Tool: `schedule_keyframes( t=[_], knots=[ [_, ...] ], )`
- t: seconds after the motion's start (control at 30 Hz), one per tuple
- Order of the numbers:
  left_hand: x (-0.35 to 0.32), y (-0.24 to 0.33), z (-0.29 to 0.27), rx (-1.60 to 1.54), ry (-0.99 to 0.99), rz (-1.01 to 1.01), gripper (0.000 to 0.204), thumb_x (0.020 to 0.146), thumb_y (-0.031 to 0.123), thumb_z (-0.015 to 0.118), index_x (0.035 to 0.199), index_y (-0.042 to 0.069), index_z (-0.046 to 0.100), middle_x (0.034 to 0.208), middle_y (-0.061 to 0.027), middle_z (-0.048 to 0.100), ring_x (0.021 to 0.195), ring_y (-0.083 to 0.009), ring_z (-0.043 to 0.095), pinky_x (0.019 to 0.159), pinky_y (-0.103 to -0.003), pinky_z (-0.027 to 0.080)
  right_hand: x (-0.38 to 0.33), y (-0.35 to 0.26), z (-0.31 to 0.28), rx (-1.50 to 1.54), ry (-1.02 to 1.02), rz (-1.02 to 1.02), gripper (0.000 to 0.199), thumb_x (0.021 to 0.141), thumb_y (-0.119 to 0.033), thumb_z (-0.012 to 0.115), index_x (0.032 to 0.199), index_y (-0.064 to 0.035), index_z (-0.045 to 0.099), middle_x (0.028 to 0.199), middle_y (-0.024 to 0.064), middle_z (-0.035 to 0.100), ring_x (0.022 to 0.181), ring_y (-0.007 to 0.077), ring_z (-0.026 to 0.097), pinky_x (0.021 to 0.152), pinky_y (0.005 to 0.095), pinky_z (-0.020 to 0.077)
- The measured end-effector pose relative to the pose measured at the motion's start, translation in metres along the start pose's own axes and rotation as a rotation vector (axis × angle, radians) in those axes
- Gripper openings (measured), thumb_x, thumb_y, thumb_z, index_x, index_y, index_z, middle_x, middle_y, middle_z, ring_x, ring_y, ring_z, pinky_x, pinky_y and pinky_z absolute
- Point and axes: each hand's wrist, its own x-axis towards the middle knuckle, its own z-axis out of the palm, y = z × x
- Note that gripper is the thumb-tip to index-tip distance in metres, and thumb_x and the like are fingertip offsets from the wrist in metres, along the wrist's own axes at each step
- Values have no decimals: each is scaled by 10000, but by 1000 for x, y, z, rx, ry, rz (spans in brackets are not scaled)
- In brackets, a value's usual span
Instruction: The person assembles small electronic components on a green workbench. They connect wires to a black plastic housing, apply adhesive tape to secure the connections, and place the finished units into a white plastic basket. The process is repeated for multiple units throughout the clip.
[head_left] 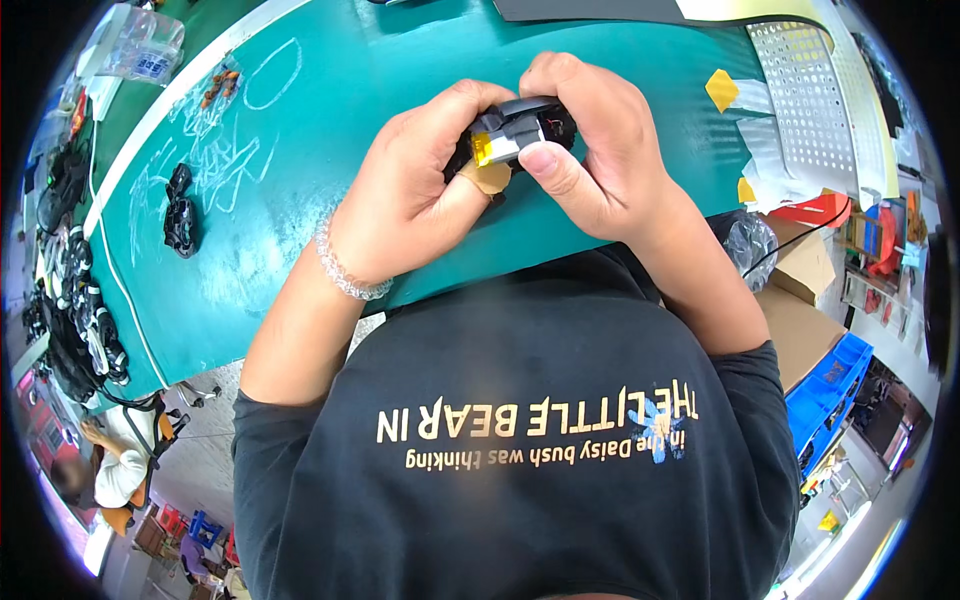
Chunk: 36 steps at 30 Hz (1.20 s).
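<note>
Over the green table (pixel 330 120) I hold up a small black plastic housing (pixel 528 106) with both hands. A silver block with yellow tape (pixel 500 146), which looks like a battery cell, shows in its side nearest me. My left hand (pixel 415 160) grips the left end, its thumb underneath and wearing a tan wrap (pixel 488 178) at the tip. Curled around the right end, my right hand (pixel 600 140) presses its thumb against the silver block's edge. Fine wires show by the right fingers. The housing's far side and several fingertips are hidden.
A similar black part (pixel 180 212) lies on the table to the left, with small orange-and-black pieces (pixel 220 88) beyond. Black parts (pixel 75 310) crowd the far left edge. A perforated metal plate (pixel 795 105) stands at right, above cardboard (pixel 800 325) and a blue bin (pixel 828 395).
</note>
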Motion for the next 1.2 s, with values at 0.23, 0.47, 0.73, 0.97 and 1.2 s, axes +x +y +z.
schedule_keyframes(
  t=[0.23,0.47,0.73,0.97,1.2],
  knots=[
    [3,-1,7,13,-2,110,258,747,-2,569,995,-6,497,756,-135,555,638,-267,557,581,-312,448,-5,3,-1,65,-33,-20,292,797,-290,608,812,-25,487,663,105,472,559,284,473,499,340,383],
    [0,1,2,73,-88,54,282,760,12,533,1037,-32,500,804,-113,566,676,-204,552,632,-266,439,-10,3,4,108,-65,3,272,809,-277,597,810,-33,476,671,102,472,567,285,476,497,346,376],
    [4,-2,8,-104,26,-101,268,776,-15,515,1042,-7,482,791,-84,573,639,-170,555,570,-288,453,3,2,-5,-150,-70,57,273,786,-274,609,851,-34,497,781,110,512,690,299,514,584,363,409],
    [5,-3,-2,-504,118,-402,230,839,40,520,1062,-8,492,835,-10,539,735,-54,496,650,-206,432,46,-80,-68,907,-186,50,194,764,-112,532,945,-43,514,930,89,522,807,184,508,723,284,400],
    [10,-15,-10,-728,203,-446,268,859,160,555,1082,28,485,839,-50,553,668,-90,524,582,-241,468,67,-101,-78,1482,-410,136,82,825,-176,559,870,-120,598,910,10,583,830,151,550,749,260,405]
  ],
)
